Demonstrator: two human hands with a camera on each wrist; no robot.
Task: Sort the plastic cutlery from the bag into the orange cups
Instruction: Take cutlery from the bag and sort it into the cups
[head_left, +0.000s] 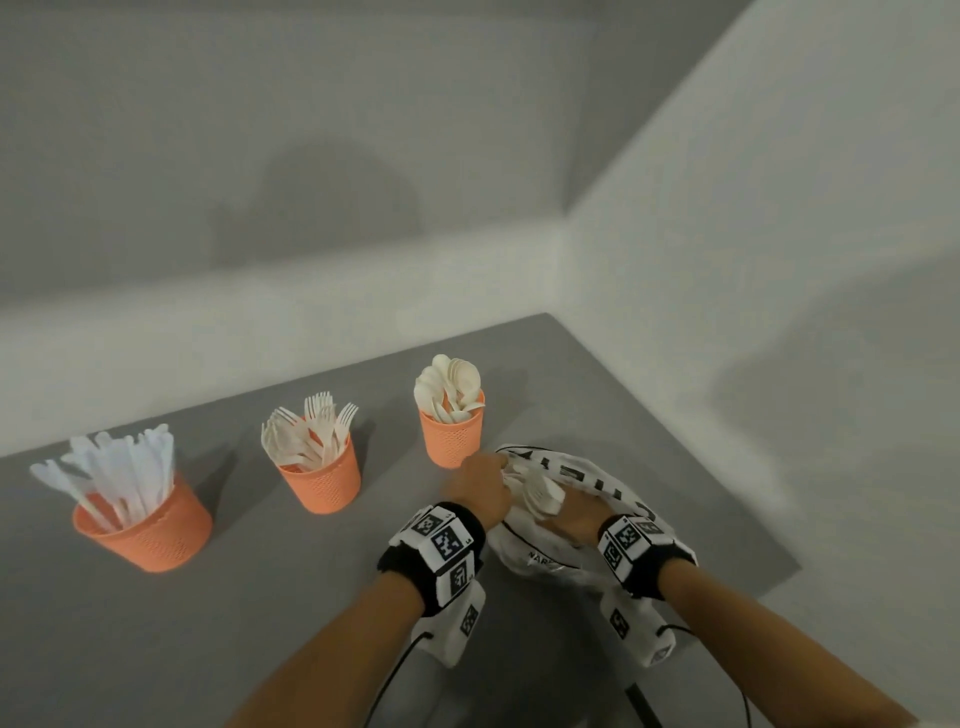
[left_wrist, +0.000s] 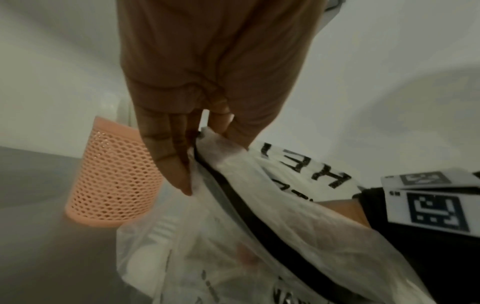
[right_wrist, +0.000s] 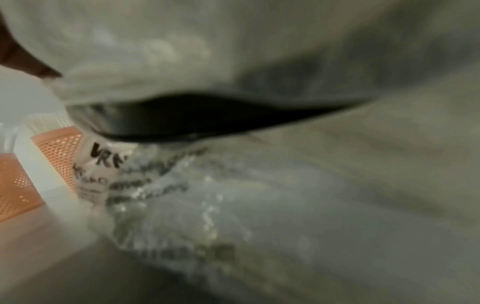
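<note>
1. A thin white plastic bag with black lettering (head_left: 582, 499) is seen on the grey table (head_left: 260, 597) at about 4 o'clock, just beside the orange mesh cup of white spoons (head_left: 453, 435).
2. The bag's rim is pinched by the left hand (head_left: 480, 486); in the left wrist view, fingers (left_wrist: 168, 148) and thumb are seen closed on the plastic edge.
3. The right hand (head_left: 574, 512) is placed at the bag mouth, with a bunch of white plastic spoons (head_left: 543, 493) at its fingers; whether they are clamped cannot be told, as the right wrist view is blurred.
4. The orange mesh cup of white forks (head_left: 321, 478) is seen at 10 o'clock, and the orange mesh cup of white knives (head_left: 145, 525) farther out at 9 o'clock.
5. Risk: the spoon cup could be tipped by bag or knuckles, given how close it stands.
6. Risk: spoons could be snagged on the film and dropped if lifted loosely.
</note>
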